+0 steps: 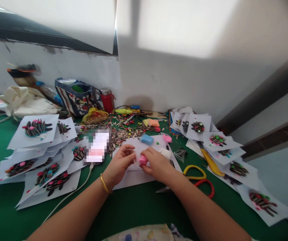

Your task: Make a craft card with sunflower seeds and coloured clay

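Pink clay point(143, 160) sits in the fingers of my right hand point(155, 163), above the white paper point(127, 179). My left hand point(121, 163), with a gold bangle at the wrist, pinches the edge of a clear plastic wrapper point(136, 158) beside the clay. Just beyond the hands lie a blue clay block point(147, 139), a small green ball point(158, 143) and another pink piece point(167, 138). White clay point(165, 153) is right of my right hand.
Scissors point(195, 172) with yellow and red handles lie at the right. Seed-decorated cards flank both sides point(55, 134) point(250, 174). A phone point(97, 146) with a cable, scattered seeds point(118, 130), a red flask point(107, 101) and a striped bag point(77, 98) are beyond.
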